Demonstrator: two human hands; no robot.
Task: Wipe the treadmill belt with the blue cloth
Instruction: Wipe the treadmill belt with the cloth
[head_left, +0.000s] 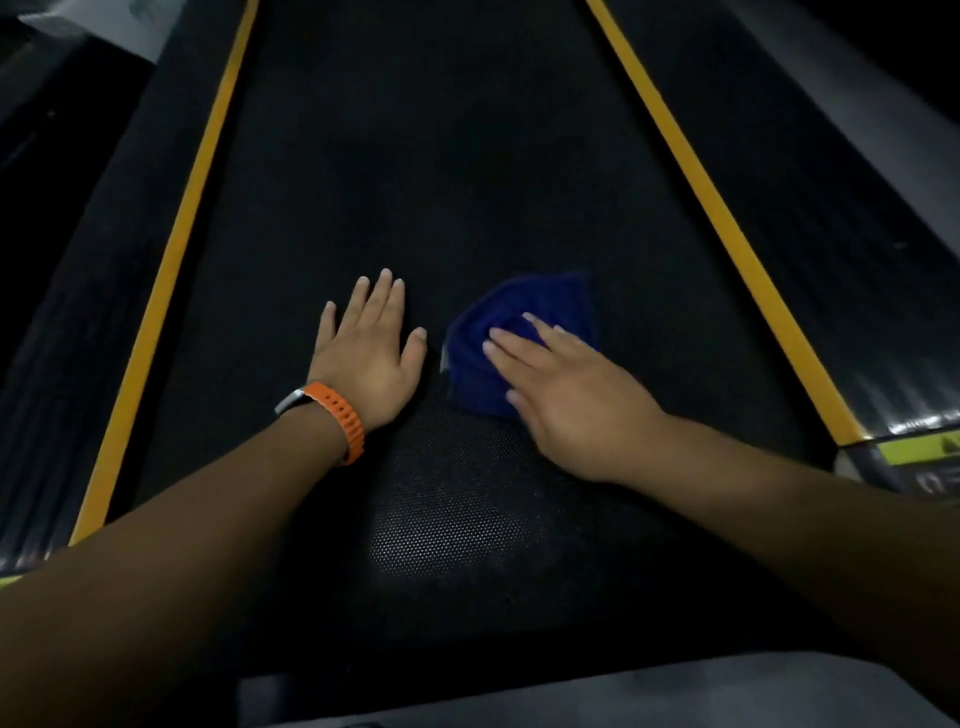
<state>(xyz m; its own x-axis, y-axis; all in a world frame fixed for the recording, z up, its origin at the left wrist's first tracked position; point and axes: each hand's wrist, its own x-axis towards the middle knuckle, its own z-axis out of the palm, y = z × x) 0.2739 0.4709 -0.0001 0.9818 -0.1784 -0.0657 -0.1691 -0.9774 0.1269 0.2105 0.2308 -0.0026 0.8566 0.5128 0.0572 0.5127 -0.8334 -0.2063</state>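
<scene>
Dim room, dark treadmill belt (447, 156) filling the view, dotted texture visible only in the lit patch nearer to me than my fingers. Yellow stripes (179, 244) run along both belt edges, out past my hands on each side; black side rails (831, 218) beyond them. My left hand (371, 358) lies flat on the bare belt, palm down, fingers spread a bit, holding nothing. Orange watch strap (340, 415) on that wrist. My right hand (576, 402) is pressed palm down on the blue cloth (519, 338), fingers (519, 348) extended and lying across it, not curled around it. Cloth is bunched, flat on the belt, sticking out ahead of and to the left of my right fingertips, just beside my left thumb but not touching it. Yellow-green label (930, 447) at the rail corner, right of my right wrist, text unreadable.
</scene>
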